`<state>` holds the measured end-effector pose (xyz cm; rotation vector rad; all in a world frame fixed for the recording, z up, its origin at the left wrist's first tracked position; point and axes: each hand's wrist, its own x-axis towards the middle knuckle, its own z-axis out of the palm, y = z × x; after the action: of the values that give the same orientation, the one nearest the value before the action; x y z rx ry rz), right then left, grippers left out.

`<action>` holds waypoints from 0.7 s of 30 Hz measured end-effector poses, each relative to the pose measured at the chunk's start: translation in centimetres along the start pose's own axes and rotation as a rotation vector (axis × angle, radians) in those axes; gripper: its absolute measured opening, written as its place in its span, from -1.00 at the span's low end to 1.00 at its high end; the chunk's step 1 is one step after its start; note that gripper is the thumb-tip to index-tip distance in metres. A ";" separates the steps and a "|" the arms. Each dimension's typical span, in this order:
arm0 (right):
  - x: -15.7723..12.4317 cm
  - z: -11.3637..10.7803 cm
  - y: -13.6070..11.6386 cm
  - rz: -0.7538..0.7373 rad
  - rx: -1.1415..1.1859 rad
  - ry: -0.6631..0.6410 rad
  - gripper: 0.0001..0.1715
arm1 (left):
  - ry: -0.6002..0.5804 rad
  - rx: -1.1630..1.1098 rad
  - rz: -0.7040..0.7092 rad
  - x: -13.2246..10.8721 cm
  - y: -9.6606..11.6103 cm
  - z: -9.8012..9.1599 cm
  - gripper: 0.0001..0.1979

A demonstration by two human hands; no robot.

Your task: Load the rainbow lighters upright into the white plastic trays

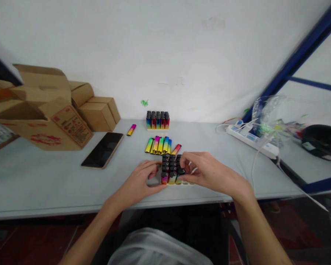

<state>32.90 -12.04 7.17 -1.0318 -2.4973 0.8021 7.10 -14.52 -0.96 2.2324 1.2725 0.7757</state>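
Note:
A white tray (pixel 191 183) with round holes stands at the table's front edge, its left part filled with upright black-topped lighters (pixel 169 167). My left hand (pixel 143 180) steadies the tray's left end, thumb at the front corner and index finger farther back. Over the tray's right side, my right hand (pixel 205 169) pinches a lighter (pixel 179 179) at its black top, in the front row; the fingers partly hide it. Just behind the tray lies a small pile of shiny multicoloured lighters (pixel 160 145), with a red-yellow lighter (pixel 176 149) to its right.
A second tray of upright lighters (pixel 158 120) stands near the wall. One pink-yellow lighter (pixel 131 130) lies alone, near a smartphone (pixel 102 150). Cardboard boxes (pixel 63 121) fill the left. At right are a power strip (pixel 252 140) with cables, plastic wrapping and a black strap-like object (pixel 322 141).

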 end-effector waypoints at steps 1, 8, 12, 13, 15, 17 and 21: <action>0.0 0.0 0.0 0.005 0.000 -0.004 -0.73 | -0.004 0.000 -0.001 0.0 0.0 0.0 -0.55; 0.0 0.2 0.0 0.035 -0.022 -0.041 -0.72 | -0.016 0.008 -0.009 -0.2 -0.3 0.1 -0.54; -0.3 0.0 -0.1 0.054 -0.045 -0.043 -0.67 | -0.017 -0.001 -0.002 -0.1 -0.3 0.1 -0.55; -0.4 -0.2 -0.1 0.050 -0.034 -0.048 -0.62 | -0.016 -0.004 -0.002 -0.1 -0.3 0.1 -0.55; -0.5 -0.7 0.0 0.034 0.027 -0.049 -0.52 | -0.011 -0.010 -0.002 -0.1 -0.2 0.1 -0.55; -0.4 -1.2 0.7 0.030 0.088 0.002 -0.52 | -0.004 -0.014 -0.001 -0.1 -0.3 0.2 -0.55; 1.4 -0.8 4.3 0.037 0.007 0.267 -0.66 | 0.008 -0.016 0.002 -0.2 -0.3 0.3 -0.57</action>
<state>34.66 -8.22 5.25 -1.1071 -2.2548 0.6359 7.03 -14.55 -1.43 2.2202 1.2631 0.7932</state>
